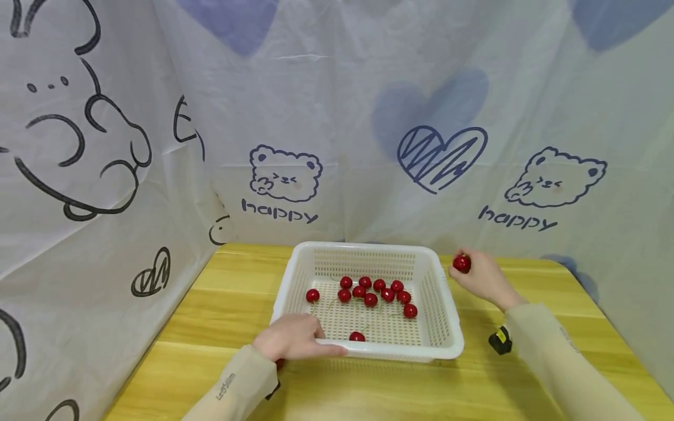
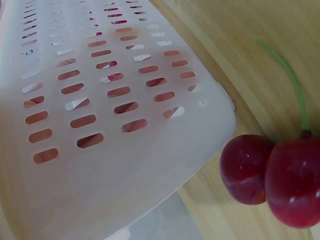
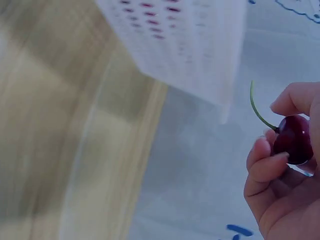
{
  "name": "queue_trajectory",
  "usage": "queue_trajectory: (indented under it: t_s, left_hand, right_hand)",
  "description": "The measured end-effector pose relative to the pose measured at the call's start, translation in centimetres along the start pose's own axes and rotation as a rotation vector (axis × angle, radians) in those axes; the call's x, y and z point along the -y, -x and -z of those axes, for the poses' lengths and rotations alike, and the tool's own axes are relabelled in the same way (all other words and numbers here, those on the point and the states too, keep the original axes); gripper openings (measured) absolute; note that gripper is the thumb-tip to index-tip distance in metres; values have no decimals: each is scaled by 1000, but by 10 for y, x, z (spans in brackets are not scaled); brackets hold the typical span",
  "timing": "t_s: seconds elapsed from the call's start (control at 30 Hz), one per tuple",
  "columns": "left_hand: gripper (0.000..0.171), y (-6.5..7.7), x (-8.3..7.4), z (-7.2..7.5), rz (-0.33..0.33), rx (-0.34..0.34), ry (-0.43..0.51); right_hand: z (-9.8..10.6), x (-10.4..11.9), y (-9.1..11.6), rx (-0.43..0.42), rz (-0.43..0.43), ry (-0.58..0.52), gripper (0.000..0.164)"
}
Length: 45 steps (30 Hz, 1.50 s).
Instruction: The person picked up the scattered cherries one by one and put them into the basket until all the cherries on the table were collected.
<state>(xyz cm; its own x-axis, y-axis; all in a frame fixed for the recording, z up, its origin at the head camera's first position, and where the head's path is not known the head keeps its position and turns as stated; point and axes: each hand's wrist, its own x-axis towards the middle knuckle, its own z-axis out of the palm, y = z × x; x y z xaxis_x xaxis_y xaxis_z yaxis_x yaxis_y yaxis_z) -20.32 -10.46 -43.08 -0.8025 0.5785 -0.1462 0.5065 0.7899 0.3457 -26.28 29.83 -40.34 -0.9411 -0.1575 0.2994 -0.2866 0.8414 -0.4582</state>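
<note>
A white plastic basket [image 1: 444, 316] with slotted walls stands on the table, holding several red cherries [image 1: 371, 300]. My left hand [image 1: 295, 337] grips its near left corner, a finger lying along the front rim. Through the slots of the basket wall [image 2: 165, 140], skin shows in the left wrist view. Two cherries [image 2: 295, 182], one with a green stem, lie on the table outside the basket, mostly hidden by my left wrist in the head view. Right of the basket, my right hand [image 1: 484, 278] pinches one cherry [image 3: 293, 140] by its sides, its green stem pointing away from the palm.
The yellow wood-grain table [image 1: 221, 310] reaches back to a white hanging cloth [image 1: 363, 193] printed with hearts and bears. More cloth closes off the left and right sides. A small black object with a yellow mark [image 1: 500, 340] is by the right sleeve.
</note>
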Motion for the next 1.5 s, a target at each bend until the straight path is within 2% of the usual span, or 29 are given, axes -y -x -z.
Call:
queue_trajectory:
  t_s: [0.13, 0.47, 0.87, 1.13, 1.33, 1.5]
  left_hand:
    - [67, 0, 0, 0, 0, -5, -5]
    - [67, 1, 2, -1, 1, -10, -12]
    - [66, 2, 3, -3, 5, -7, 2]
    - [66, 0, 2, -3, 0, -4, -5]
    - [66, -1, 1, -1, -13, -10, -6]
    - [66, -1, 1, -1, -15, -11, -4]
  right_hand:
    - [3, 13, -5, 23, 17, 8, 22]
    - [0, 67, -21, 62, 208, 17, 17]
    - [-33, 115, -42, 133, 335, 6, 7]
    - [-61, 130, -53, 257, 293, 12, 7]
    - [-77, 125, -60, 353, 223, 26, 11]
    - [-86, 117, -59, 380, 162, 68, 10]
